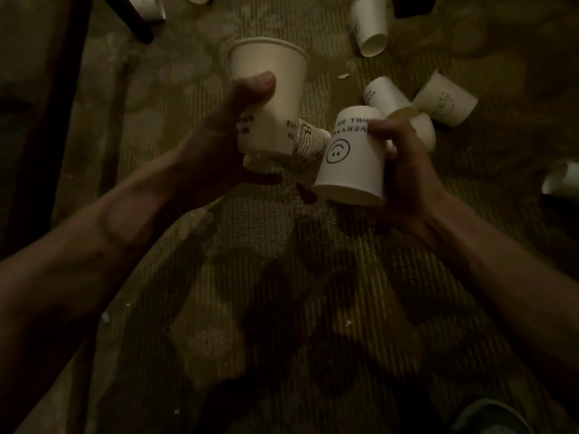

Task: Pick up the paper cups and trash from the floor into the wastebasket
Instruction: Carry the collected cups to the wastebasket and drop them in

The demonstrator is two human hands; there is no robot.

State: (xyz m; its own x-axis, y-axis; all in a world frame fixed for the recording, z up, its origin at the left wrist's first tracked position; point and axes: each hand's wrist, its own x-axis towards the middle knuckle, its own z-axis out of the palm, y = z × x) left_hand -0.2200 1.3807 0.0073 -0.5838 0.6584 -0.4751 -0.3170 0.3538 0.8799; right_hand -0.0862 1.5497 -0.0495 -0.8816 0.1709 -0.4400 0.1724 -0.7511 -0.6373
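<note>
The left hand [225, 145] grips a cup [269, 98] and the right hand [407, 173] grips a smiley cup [354, 158], close together, maybe to stack them; more cups [445, 101] lie at two o'clock.

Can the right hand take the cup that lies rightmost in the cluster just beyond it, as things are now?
Probably not yet. The right hand holds the smiley cup, so its grip is full. The way to the lying cup looks free; nothing stands between.
</note>
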